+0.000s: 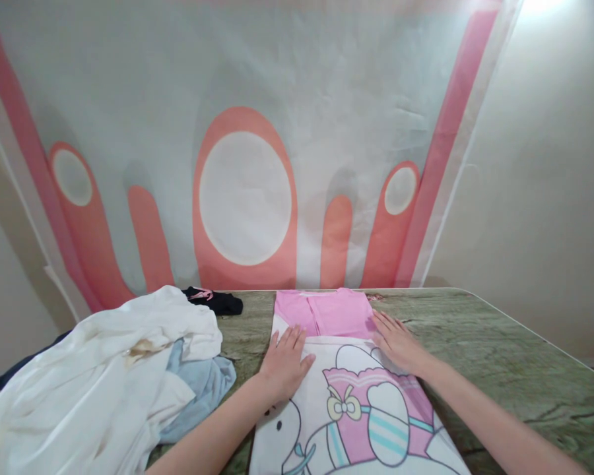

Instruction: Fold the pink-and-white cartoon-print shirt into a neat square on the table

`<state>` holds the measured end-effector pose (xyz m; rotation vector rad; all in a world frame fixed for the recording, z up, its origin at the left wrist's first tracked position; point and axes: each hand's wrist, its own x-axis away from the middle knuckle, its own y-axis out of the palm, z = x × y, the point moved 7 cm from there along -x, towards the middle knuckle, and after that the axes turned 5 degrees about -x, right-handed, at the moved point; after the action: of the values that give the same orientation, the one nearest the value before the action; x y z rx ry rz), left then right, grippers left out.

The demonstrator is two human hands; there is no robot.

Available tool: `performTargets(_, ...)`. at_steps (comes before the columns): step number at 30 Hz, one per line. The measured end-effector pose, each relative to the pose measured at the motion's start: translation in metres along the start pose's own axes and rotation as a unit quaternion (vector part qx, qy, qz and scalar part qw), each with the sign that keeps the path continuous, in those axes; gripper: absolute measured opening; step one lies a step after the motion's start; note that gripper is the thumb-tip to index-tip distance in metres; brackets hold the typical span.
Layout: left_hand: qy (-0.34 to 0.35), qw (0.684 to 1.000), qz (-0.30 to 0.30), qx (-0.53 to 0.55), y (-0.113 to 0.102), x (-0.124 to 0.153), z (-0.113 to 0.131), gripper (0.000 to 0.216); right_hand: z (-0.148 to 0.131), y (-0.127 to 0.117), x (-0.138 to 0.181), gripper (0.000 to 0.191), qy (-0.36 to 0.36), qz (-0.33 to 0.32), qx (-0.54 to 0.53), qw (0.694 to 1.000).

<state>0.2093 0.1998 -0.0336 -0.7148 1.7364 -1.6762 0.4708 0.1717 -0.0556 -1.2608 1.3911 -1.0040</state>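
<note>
A white and pink garment (pixel 321 363) with a cartoon print lies flat on the table, its plain pink part at the far end and the printed figure nearer me. My left hand (pixel 288 361) rests on its left side, palm down with the fingers stretched out. On the right edge, by the border of pink and white, lies my right hand (pixel 396 340), also flat with extended fingers. Neither hand grips the cloth. The near end of the garment runs out of the frame.
A heap of white clothes (pixel 89 369) covers the table's left side, with a light blue cloth (pixel 202 389) at its edge. Behind it lies a black garment (pixel 222 303). The wood-patterned table (pixel 495 356) meets a printed backdrop (pixel 376 99) at the rear.
</note>
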Motion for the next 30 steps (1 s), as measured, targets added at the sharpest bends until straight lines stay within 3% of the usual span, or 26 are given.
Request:
performTargets(5,0.046,0.999,-0.012,0.017,0.003,-0.001,0.018,0.059,-0.049,0.008,0.004,0.064,-0.069,-0.035,-0.039,0.996)
performTargets(11,0.047,0.999,0.000,0.004,0.005,-0.006,0.012,0.062,-0.033,0.013,-0.005,0.064,-0.042,-0.041,-0.030,0.998)
performTargets(15,0.046,0.999,-0.020,-0.008,0.006,-0.010,0.007,0.065,-0.022,0.009,-0.009,0.059,-0.029,0.005,-0.021,0.999)
performTargets(21,0.119,0.993,0.001,-0.013,-0.009,-0.012,0.034,0.061,-0.048,-0.016,-0.012,0.030,-0.080,0.110,-0.106,0.985)
performTargets(25,0.169,0.986,-0.003,0.006,-0.006,-0.013,0.056,0.061,-0.063,-0.018,-0.018,0.022,-0.116,0.109,-0.195,0.968)
performTargets(30,0.180,0.983,-0.014,0.018,0.003,-0.012,0.058,0.068,-0.060,-0.006,-0.021,0.018,-0.110,0.101,-0.249,0.957)
